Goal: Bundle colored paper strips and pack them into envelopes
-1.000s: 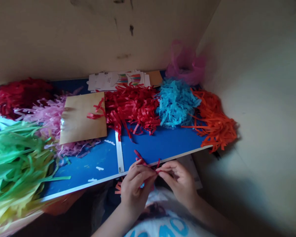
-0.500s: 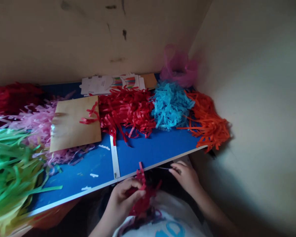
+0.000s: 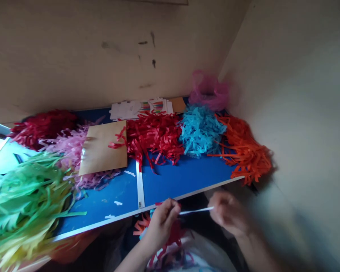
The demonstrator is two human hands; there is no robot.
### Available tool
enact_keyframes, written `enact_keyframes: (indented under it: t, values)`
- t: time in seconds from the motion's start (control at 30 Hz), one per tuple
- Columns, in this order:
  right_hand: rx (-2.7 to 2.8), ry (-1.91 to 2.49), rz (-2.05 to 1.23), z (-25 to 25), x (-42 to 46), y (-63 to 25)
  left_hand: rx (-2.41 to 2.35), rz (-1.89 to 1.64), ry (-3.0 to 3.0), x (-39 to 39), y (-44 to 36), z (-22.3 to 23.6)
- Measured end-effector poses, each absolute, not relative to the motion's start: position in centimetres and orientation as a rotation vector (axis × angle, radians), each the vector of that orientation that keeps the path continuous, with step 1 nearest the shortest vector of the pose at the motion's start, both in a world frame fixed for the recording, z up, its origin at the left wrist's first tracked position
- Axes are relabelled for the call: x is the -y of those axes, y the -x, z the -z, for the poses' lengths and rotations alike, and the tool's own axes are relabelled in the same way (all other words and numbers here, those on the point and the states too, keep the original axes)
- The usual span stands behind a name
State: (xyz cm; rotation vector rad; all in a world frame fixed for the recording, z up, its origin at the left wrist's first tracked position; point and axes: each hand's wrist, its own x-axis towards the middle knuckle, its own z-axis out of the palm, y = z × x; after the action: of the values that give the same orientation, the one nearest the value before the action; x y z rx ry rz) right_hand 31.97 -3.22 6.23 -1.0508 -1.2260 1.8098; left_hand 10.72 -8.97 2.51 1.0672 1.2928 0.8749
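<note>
Here's the left hand (image 3: 161, 226) pinching a white paper strip (image 3: 196, 210) tight, drawing it out toward the blurred right hand (image 3: 229, 213), whose grip I can't call!

Turquoise paper shreds (image 3: 201, 130) and orange paper shreds (image 3: 245, 151) lie on a blue board (image 3: 184, 179)

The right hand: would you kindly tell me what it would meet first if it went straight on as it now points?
Probably the left hand, along the white paper strip stretching between them; the right hand is blurred, so depth is unclear.
</note>
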Motion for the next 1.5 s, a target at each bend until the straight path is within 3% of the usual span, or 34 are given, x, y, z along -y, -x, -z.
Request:
enact_keyframes:
  t: [0.13, 0.4, 0.53, 0.67, 0.8, 0.9, 1.3, 1.5]
  values:
    - [0.796, 0.867, -1.642, -7.5, 0.6, -33.7, -1.427, -0.941, -1.050, 9.3, -10.0, -1.0]
    - [0.754, 0.773, -1.462, -12.1, -5.1, -36.0, -1.514, -0.872, -1.203, 10.7, -9.0, 0.5]
    - [0.960, 0.834, -1.303, -14.4, -3.2, -35.2, -1.450, -0.999, -1.236, 11.4, -8.3, -1.1]
    - [1.525, 1.038, -1.217, -11.3, 1.8, -28.7, -1.385, -1.297, -0.941, 11.0, -7.9, -3.3]
    - [2.001, 1.130, -1.195, -7.3, 4.3, -23.7, -1.168, -1.257, -0.248, 10.3, -7.9, -3.9]
    - [2.081, 1.163, -1.148, -6.5, 4.4, -22.8, -1.039, -1.293, -0.060, 10.1, -7.9, -4.2]
    - [2.314, 1.169, -1.137, -6.9, 4.1, -21.0, -1.197, -1.323, -0.228, 10.8, -6.4, -3.1]
    - [2.204, 1.176, -1.415, -6.0, 4.3, -19.4, -1.494, -1.331, -0.673, 11.4, -6.0, -3.1]
